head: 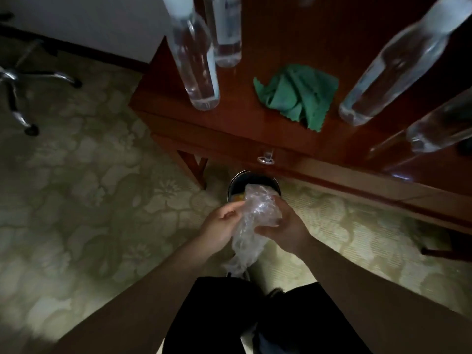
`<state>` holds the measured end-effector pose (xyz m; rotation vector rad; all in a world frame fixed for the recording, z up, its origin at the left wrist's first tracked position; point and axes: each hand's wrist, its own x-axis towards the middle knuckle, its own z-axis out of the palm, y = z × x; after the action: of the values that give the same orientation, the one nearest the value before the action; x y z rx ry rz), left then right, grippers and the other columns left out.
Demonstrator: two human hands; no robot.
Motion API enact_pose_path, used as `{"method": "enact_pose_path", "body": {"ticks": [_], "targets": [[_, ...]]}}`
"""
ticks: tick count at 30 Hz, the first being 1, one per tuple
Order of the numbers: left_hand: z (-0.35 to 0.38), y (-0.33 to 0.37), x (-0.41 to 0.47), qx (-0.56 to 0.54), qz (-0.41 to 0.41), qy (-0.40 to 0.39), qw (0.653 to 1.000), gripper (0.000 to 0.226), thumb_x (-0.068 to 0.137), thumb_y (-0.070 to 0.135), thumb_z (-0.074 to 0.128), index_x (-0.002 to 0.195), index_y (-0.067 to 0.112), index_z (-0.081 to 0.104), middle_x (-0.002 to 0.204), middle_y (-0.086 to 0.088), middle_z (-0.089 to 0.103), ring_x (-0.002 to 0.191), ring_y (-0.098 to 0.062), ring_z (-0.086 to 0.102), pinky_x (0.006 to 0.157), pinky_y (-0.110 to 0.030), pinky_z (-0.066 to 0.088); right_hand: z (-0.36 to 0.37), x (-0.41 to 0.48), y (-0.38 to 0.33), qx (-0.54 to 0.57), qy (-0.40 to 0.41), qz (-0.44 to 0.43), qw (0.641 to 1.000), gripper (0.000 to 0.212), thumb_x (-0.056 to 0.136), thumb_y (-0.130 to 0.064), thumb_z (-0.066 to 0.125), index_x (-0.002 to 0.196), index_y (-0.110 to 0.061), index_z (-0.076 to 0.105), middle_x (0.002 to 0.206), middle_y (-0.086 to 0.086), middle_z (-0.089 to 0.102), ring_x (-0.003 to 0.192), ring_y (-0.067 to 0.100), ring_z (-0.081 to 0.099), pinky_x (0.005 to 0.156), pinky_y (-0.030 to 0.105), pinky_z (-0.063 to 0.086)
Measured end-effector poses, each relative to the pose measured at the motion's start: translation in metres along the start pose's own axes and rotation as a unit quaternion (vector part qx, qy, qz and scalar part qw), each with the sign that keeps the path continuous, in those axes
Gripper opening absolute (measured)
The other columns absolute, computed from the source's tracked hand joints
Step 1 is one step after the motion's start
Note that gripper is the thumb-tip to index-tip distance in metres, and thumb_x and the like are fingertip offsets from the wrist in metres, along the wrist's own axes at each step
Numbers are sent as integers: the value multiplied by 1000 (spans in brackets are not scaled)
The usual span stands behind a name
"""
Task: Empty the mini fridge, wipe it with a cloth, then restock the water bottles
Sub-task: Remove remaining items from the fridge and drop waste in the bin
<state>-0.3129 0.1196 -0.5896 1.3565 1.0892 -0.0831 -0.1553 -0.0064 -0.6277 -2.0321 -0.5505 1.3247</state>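
Observation:
Several clear water bottles stand on the red-brown wooden desk: one at the left, one behind it, two at the right. A crumpled green cloth lies between them. Below the desk edge, both my hands hold a crumpled clear plastic wrap over a small dark bin. My left hand pinches its left side. My right hand grips it from the right. The mini fridge is out of view.
The desk has a drawer with a metal pull. A chrome office chair base stands on the patterned carpet at the left. My dark trouser legs fill the bottom centre.

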Motion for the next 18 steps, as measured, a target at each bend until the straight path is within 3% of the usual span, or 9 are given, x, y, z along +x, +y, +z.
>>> {"method": "enact_pose_path", "body": {"ticks": [2, 4, 8, 10, 12, 14, 17, 18], "targets": [[5, -31, 44, -12, -1, 7, 1000, 33, 100, 34, 58, 131, 31, 64, 124, 12, 66, 115, -4, 61, 94, -19, 48, 9, 47, 25, -21, 7, -13, 1000, 102, 69, -30, 93, 153, -32, 36, 146, -11, 48, 129, 16, 53, 104, 32, 48], [10, -61, 91, -18, 1, 17, 1000, 30, 99, 32, 58, 128, 34, 66, 129, 10, 66, 116, -6, 61, 101, -28, 49, 16, 91, 47, -34, 8, -19, 999, 97, 72, -27, 91, 153, -28, 37, 143, -8, 49, 128, 17, 51, 103, 31, 46], [20, -109, 169, -8, 10, 34, 999, 34, 105, 16, 50, 137, 22, 59, 137, 4, 60, 119, -7, 57, 92, -17, 44, 29, 164, 76, -35, 9, -40, 999, 99, 68, -40, 91, 151, -34, 38, 135, -15, 53, 125, 15, 53, 105, 36, 48], [21, -120, 193, 6, 16, 32, 999, 38, 105, 14, 51, 142, 17, 54, 136, 1, 59, 117, -10, 56, 91, -16, 47, 30, 180, 83, -37, 9, -34, 999, 100, 73, -35, 88, 155, -29, 31, 139, -10, 50, 127, 16, 50, 104, 31, 45], [20, -121, 197, 7, 16, 27, 999, 43, 103, 14, 54, 146, 18, 51, 137, -6, 60, 114, -13, 58, 97, -28, 48, 26, 174, 83, -42, 18, -28, 999, 98, 77, -29, 87, 156, -23, 29, 146, -4, 48, 129, 19, 50, 102, 26, 42], [18, -111, 174, 71, 19, 24, 997, 48, 101, 25, 58, 147, 27, 48, 139, 3, 57, 119, -10, 55, 104, -33, 47, 18, 148, 74, -57, 21, -24, 998, 94, 77, -27, 87, 154, -20, 33, 143, -2, 51, 126, 17, 53, 99, 24, 42], [12, -79, 113, 145, 26, 21, 989, 54, 96, 39, 61, 148, 37, 45, 122, 7, 64, 93, -1, 61, 88, -27, 49, -2, 82, 48, -93, 6, -25, 995, 78, 82, -22, 83, 149, -22, 42, 131, -7, 50, 118, 11, 51, 89, 14, 34], [9, -64, 89, 159, 31, 18, 987, 54, 96, 39, 61, 148, 36, 46, 128, 5, 63, 98, -1, 61, 92, -26, 47, -9, 57, 36, -105, 8, -28, 994, 79, 82, -25, 82, 149, -24, 41, 138, -5, 48, 125, 14, 50, 90, 12, 32]]}}
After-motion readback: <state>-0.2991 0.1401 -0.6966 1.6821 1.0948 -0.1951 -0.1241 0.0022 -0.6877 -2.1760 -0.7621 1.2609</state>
